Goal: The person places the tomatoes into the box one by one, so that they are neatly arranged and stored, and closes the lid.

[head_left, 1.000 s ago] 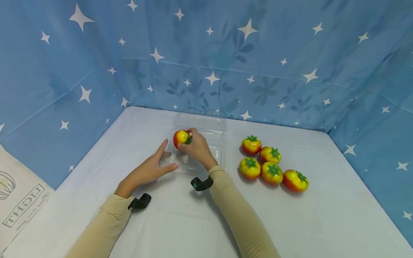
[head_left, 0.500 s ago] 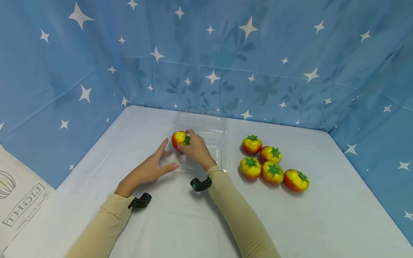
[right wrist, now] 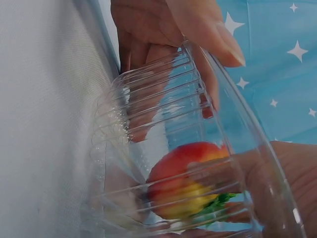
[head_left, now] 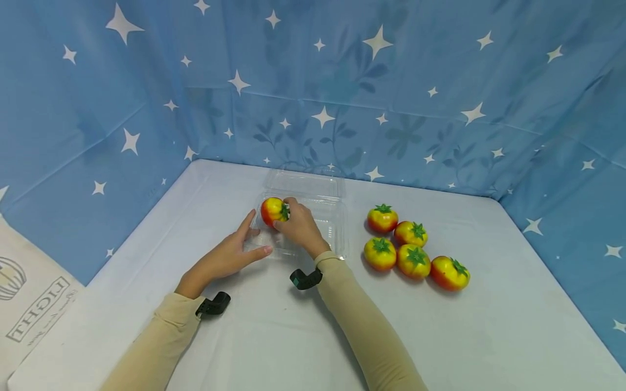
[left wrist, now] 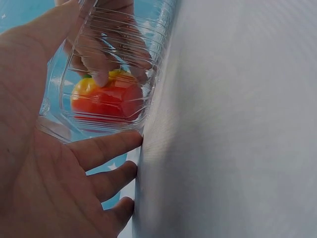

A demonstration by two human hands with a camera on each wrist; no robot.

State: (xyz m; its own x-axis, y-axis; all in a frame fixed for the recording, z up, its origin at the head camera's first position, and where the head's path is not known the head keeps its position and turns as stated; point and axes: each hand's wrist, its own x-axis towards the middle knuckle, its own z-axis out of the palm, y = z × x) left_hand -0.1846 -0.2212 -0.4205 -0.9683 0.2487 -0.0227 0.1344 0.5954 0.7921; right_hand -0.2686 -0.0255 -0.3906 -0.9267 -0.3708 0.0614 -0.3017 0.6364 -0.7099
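Note:
My right hand (head_left: 302,229) holds a glossy red-and-yellow tomato (head_left: 270,212) by its green leafy top, inside the left part of a clear plastic clamshell box (head_left: 337,231). Through the ribbed wall in the left wrist view, the tomato (left wrist: 110,103) appears low in the box with right-hand fingers over it. The right wrist view shows the tomato (right wrist: 171,171) tilted, its leaves toward the right hand. My left hand (head_left: 226,256) is spread around the box's near-left corner, thumb along the front rim and fingers by the left side.
Several similar tomatoes (head_left: 380,254) lie in a cluster on the white-covered table (head_left: 274,336), right of the box. The box's lid (head_left: 304,183) lies folded back toward the blue star-patterned curtain (head_left: 323,65). A printed cloth bag (head_left: 34,304) is at the far left.
The right hand and its tomato shift slightly left, then a touch back, within the box. My left hand and the other tomatoes stay where they were.

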